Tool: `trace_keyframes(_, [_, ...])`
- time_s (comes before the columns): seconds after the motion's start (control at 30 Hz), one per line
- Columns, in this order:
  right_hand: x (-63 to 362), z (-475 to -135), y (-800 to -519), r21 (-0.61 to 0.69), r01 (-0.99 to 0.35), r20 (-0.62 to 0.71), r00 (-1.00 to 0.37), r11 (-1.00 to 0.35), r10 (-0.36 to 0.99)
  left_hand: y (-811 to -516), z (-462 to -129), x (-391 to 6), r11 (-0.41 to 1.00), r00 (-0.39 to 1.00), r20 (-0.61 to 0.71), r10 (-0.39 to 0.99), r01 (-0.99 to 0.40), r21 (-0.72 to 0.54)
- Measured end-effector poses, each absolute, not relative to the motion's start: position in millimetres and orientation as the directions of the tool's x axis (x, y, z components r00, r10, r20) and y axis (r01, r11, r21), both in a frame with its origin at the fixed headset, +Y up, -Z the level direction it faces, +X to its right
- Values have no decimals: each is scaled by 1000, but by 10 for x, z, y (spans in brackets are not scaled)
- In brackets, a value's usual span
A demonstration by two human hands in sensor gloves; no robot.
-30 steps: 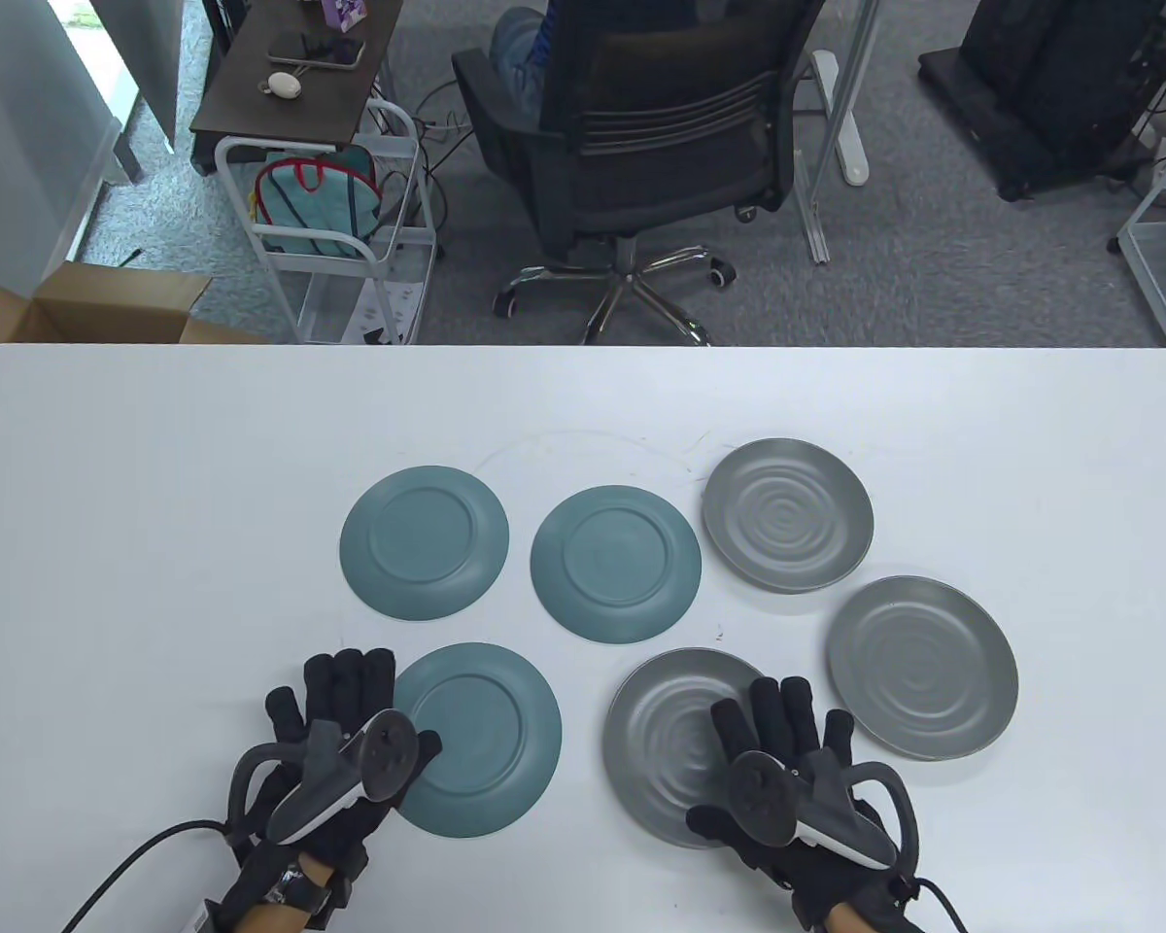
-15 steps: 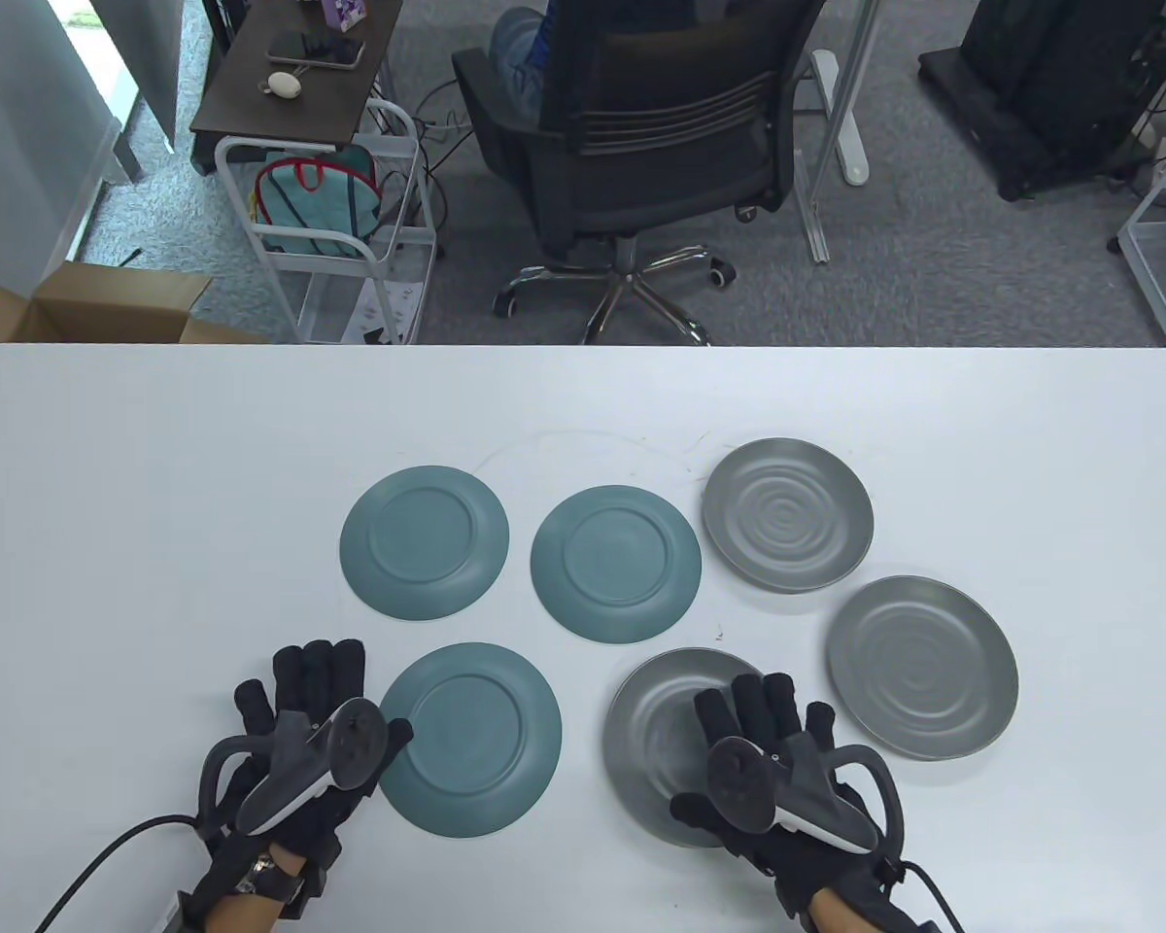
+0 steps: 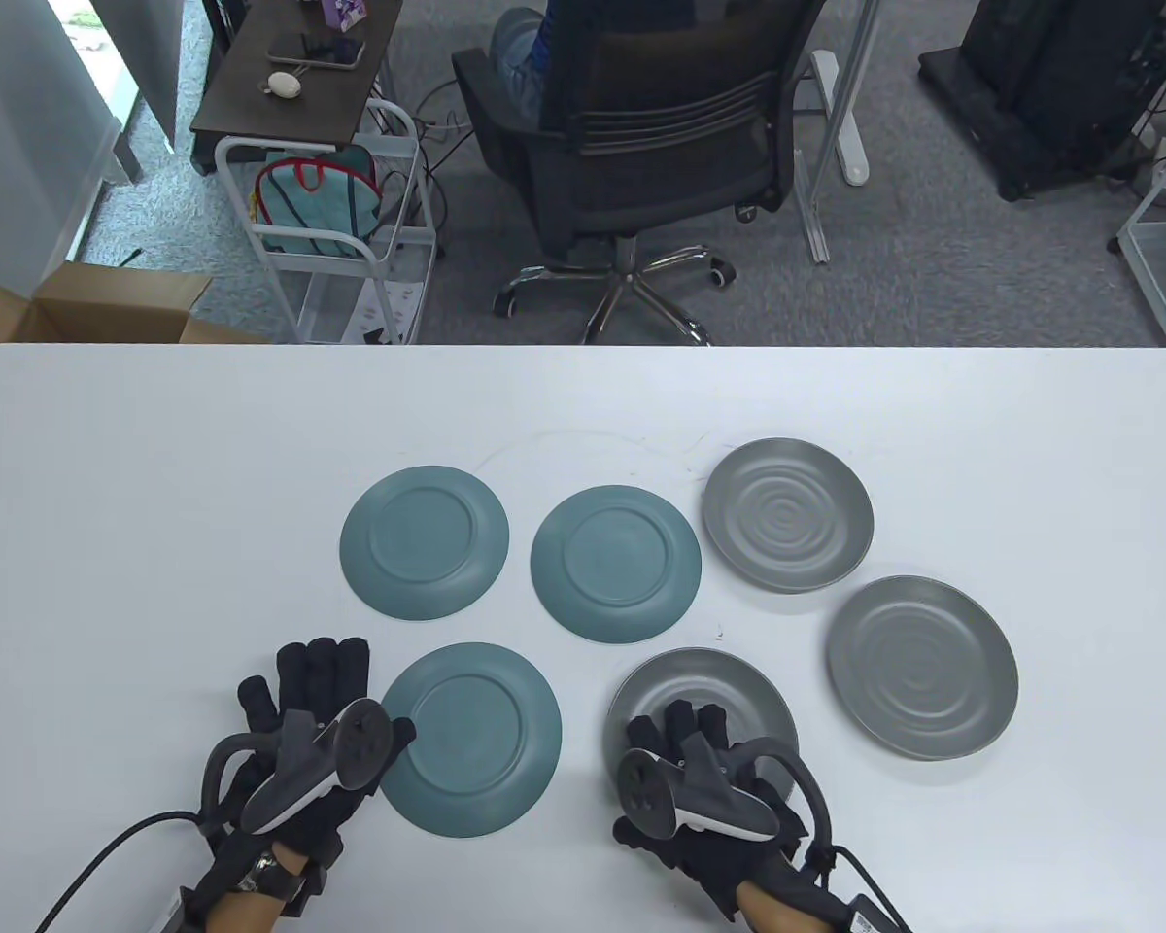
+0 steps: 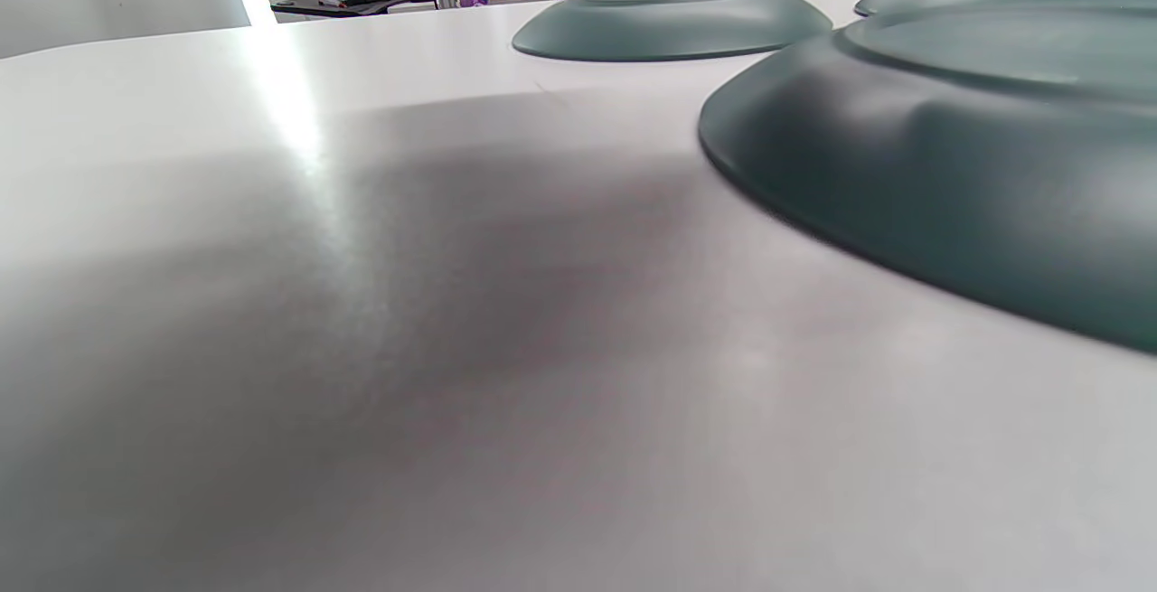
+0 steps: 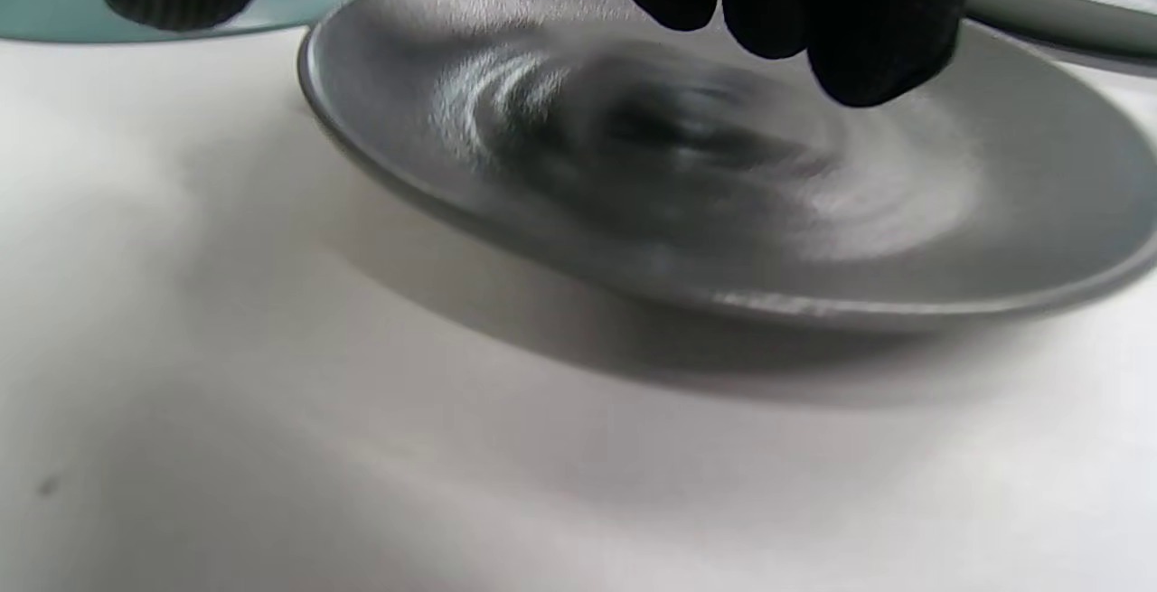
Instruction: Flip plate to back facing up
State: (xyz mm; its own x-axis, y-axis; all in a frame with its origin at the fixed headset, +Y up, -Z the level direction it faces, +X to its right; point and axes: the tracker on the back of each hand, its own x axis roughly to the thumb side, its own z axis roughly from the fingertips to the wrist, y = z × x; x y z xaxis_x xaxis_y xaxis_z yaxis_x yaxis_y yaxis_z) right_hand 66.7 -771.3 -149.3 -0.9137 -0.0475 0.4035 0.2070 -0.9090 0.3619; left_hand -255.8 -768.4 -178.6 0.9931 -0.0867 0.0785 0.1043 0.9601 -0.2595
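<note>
The near grey plate lies face up on the tabletop, at the near edge right of centre. In the right wrist view its near rim looks raised off the surface, with shadow beneath. My right hand is over its near part, fingers curled above the bowl; whether this grip holds the rim I cannot tell. My left hand lies flat and spread on the tabletop, holding nothing, thumb at the edge of the near teal plate, which is back up. Farther off are two more teal plates, back up, and two grey plates, face up.
</note>
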Motion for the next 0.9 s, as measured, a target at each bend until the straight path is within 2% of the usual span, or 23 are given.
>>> trace_keyframes(0.27, [596,-1435,-7845,336,253,431,-898,-907,-90,-7683,-1791,-2563,961,993,75,-87,103,-257])
trace_keyframes(0.67, [413,-1350,-7844,289,311,483,-864,-905,-143,-7685,-1805,-2565,960,993,73,-88,104,-261])
trace_keyframes(0.9, [452,-1349,-7635,235,214,465,-882,-948,-84,-7683,-1809,-2569,960,994,74,-85,102,-260])
